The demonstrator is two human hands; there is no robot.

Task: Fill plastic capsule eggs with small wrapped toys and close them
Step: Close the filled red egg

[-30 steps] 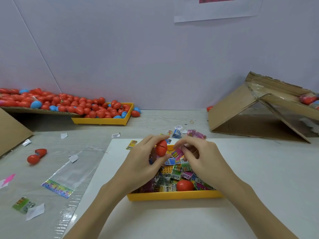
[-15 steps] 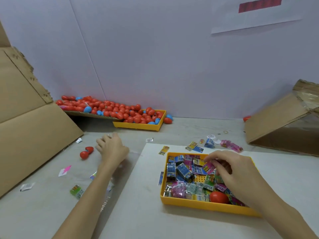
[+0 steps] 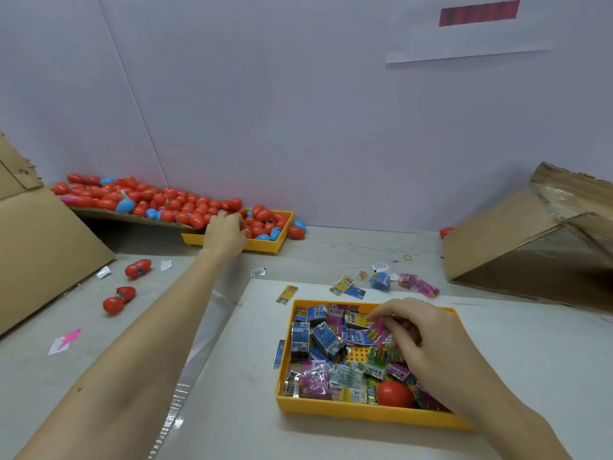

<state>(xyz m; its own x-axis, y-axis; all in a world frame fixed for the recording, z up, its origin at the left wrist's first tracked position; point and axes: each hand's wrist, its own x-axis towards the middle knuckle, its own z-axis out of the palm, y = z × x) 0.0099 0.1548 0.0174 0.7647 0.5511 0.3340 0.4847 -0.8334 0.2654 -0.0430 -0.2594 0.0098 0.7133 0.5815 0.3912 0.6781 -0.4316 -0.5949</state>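
A near yellow tray (image 3: pixel 365 415) holds several small wrapped toys and one closed red egg (image 3: pixel 395 394). My right hand (image 3: pixel 421 340) is inside it, fingers curled and pinching a pink wrapped toy (image 3: pixel 378 333). My left hand (image 3: pixel 225 232) is stretched out to the far yellow tray (image 3: pixel 265 247), its fingers curled into the pile of red and blue capsule eggs (image 3: pixel 172 202); what they hold is hidden. Two open red eggs (image 3: pixel 138 268) (image 3: pixel 118 299) lie on the table at left.
Cardboard sheets stand at left (image 3: pixel 39 247) and right (image 3: pixel 537 240). Loose wrapped toys (image 3: pixel 381 281) and paper scraps lie behind the near tray. A clear plastic bag (image 3: pixel 185 376) lies under my left forearm. A wall closes the back.
My left hand set down the red egg at left and has reached on to the far egg pile. My right hand stayed in the near tray on the pink toy.
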